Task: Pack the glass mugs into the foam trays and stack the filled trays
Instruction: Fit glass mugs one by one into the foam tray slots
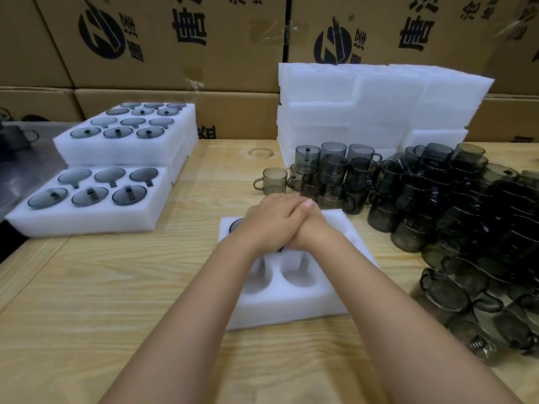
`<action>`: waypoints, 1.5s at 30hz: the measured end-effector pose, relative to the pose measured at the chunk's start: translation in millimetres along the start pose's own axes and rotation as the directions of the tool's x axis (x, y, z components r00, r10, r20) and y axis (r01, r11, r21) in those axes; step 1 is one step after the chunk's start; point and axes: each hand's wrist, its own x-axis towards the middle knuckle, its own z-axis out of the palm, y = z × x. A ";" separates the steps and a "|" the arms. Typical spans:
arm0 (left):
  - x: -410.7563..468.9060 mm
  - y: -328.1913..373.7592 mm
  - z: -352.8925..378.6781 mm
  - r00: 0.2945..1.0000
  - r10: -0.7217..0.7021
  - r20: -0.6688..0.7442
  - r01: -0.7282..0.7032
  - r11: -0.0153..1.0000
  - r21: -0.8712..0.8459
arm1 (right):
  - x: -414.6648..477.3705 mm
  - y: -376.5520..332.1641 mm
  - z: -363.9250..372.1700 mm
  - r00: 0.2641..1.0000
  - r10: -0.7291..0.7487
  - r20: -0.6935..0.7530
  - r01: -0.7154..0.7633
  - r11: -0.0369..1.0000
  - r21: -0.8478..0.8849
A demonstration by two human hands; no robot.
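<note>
Seen from the head view. Printed cardboard cartons (pixel 175 68) wall the back. A pale wooden bench (pixel 87 287) carries everything. A stack of white foam slabs (pixel 364 106) stands far right of centre. A heap of smoky grey glass mugs (pixel 466 214) runs along the right, some upright, some on their sides, handles every way. The filled trays (pixel 87 220) sit at left: white foam with mugs sunk in round sockets, visible handle slots pointing toward me. The far ones are stacked and the near one holds six. A foam tray (pixel 291 310) lies at centre, long axis running away from me and leaning slightly left. Its near sockets are empty, and one mug rim (pixel 236 224) shows at far left. My left hand (pixel 271 223) and right hand (pixel 313 228) are together, overlapped on the tray's far half; I cannot tell what they grip. A lone mug (pixel 274 177) stands upright, handle left.
</note>
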 end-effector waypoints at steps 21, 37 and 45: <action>-40.6 -20.8 -2.2 0.997 -0.055 -0.051 0.068 0.946 0.316 | -94.5 14.2 1.1 0.801 0.298 -0.519 -0.241 0.954 0.176; -40.9 -30.6 -7.3 0.988 -0.086 -0.130 0.119 0.953 0.279 | -177.1 38.7 38.7 0.707 0.604 -0.368 -0.674 0.733 -0.093; -34.8 -25.1 -17.9 0.981 -0.192 0.015 0.179 0.936 0.302 | -165.4 49.0 25.8 0.708 0.497 -0.501 -0.432 0.867 0.249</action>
